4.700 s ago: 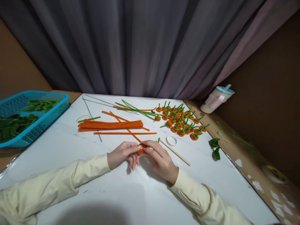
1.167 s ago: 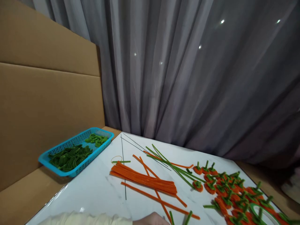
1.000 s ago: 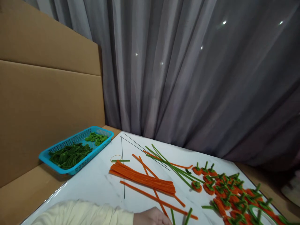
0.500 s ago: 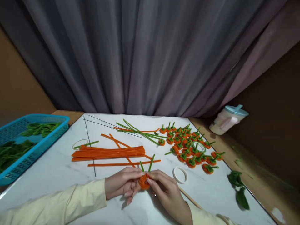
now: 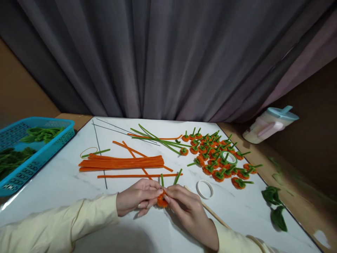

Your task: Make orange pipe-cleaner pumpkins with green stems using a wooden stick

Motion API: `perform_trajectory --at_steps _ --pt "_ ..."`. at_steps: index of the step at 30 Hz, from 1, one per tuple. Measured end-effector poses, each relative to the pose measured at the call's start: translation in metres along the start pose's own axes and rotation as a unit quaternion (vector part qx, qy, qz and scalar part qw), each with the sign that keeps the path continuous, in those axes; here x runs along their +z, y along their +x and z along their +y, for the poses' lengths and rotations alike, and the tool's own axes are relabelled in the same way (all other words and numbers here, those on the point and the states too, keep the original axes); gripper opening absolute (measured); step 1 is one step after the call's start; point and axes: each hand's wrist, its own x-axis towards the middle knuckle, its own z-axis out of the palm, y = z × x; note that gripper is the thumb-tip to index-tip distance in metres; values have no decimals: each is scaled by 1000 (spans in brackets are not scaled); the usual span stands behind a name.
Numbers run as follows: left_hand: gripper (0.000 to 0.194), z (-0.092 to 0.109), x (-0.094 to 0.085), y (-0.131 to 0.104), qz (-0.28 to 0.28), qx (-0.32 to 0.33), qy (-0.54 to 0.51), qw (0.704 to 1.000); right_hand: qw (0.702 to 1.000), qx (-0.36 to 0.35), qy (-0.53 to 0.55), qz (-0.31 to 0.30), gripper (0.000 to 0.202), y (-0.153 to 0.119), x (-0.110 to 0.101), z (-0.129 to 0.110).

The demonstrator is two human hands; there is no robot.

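Between my hands is a small orange pipe-cleaner pumpkin (image 5: 162,201), low in the middle of the view. Two green pipe-cleaner ends stick up from behind it. My left hand (image 5: 139,196) pinches its left side with thumb and fingers. On the other side, my right hand (image 5: 185,207) grips it between thumb and index finger. Its upper part is partly hidden by my fingertips. Just beyond my hands lie a single orange pipe cleaner (image 5: 139,176) and a thick bundle of orange pipe cleaners (image 5: 122,162).
Several finished orange pumpkins with green stems (image 5: 218,175) cluster at right, a green tape roll (image 5: 228,157) among them. Nearby are a white tape ring (image 5: 204,189), a wooden stick (image 5: 214,213) and green leaves (image 5: 277,218). A blue basket (image 5: 39,165) stands left; a lidded cup (image 5: 268,126) stands back right.
My left thumb has come over the top of the pumpkin, and its fingers have curled in closer. The view has shifted slightly, and both hands still hold the pumpkin.
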Motion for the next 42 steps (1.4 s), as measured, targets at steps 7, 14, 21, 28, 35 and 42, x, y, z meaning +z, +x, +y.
perform_trajectory --at_steps 7,14,21,28,35,42 --pt "28 0 0 1 -2 10 -1 1000 999 18 -20 -37 27 1 -4 1" --pt "29 0 -3 3 -14 1 -24 1000 998 57 9 3 18 5 -5 0" --pt "30 -1 -4 5 8 18 -37 999 973 166 132 95 13 9 -2 2" --pt "29 -2 1 7 46 47 -18 998 957 207 174 109 15 7 1 5" --pt "28 -1 4 5 69 60 20 996 962 187 169 101 17 7 2 4" --pt "28 0 3 5 65 53 26 996 965 192 154 94 17 7 2 4"
